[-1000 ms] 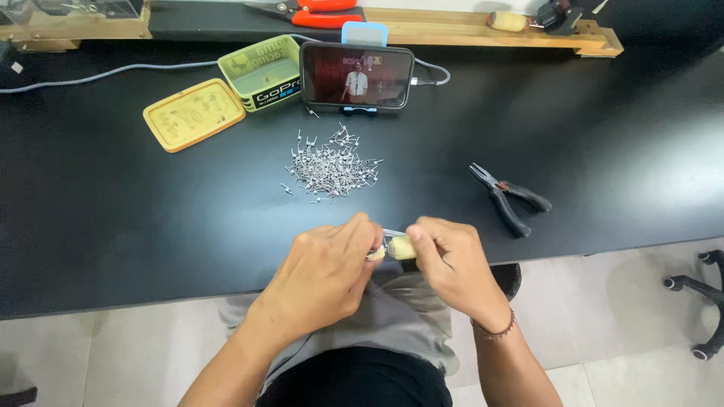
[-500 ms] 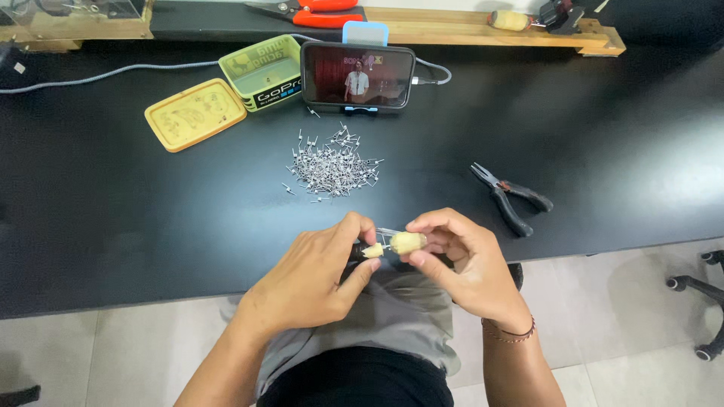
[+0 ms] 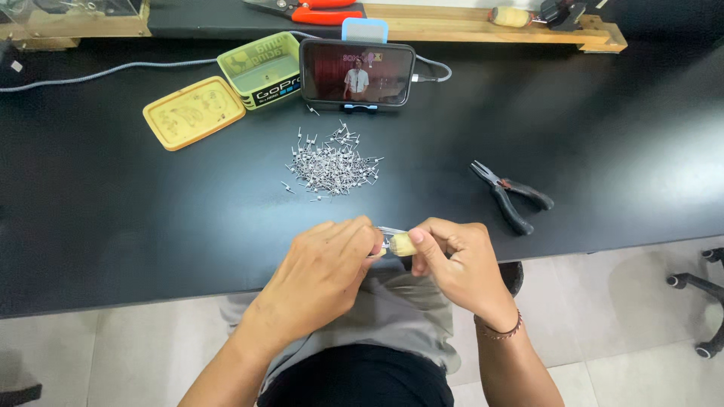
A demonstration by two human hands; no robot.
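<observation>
Black tabletop [image 3: 113,226] above pale floor tiles [image 3: 626,332]; both hands [image 3: 392,260] pinch what seems a small yellowish tool [image 3: 401,243].

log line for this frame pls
left hand: pinching small tool | right hand: gripping small tool | table: metal pieces pile, pliers

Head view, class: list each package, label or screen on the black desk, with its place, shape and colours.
Phone: back centre, propped sideways, lit reddish screen, dark frame.
Open tin: left of the phone, rectangular, green with a dark printed band.
Tin lid: further left, lying flat, yellow.
</observation>
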